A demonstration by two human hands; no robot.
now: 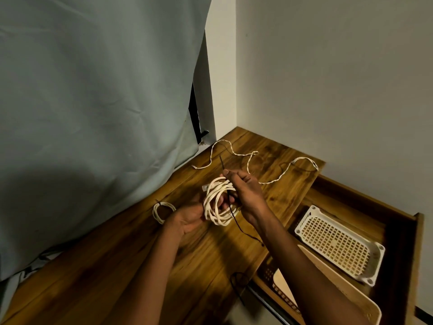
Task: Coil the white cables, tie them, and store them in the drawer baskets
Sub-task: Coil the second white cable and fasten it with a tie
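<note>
A coil of white cable (214,202) hangs just above the wooden desk (131,261), and my left hand (191,215) grips it from below with fingers through the loops. My right hand (243,188) pinches a thin black tie (234,215) that runs across the coil; one end sticks up past my fingers, the other trails down to the desk. A smaller tied white coil (161,211) lies on the desk left of my left hand. A loose white cable (250,158) snakes across the desk's far end. At right an open drawer (398,233) holds a white perforated basket (339,245).
A grey-green cloth (93,113) hangs over the left side and reaches the desk. A second beige basket (328,289) sits in the drawer under my right forearm. Another black tie (239,281) lies at the desk's near edge. White walls close the corner behind.
</note>
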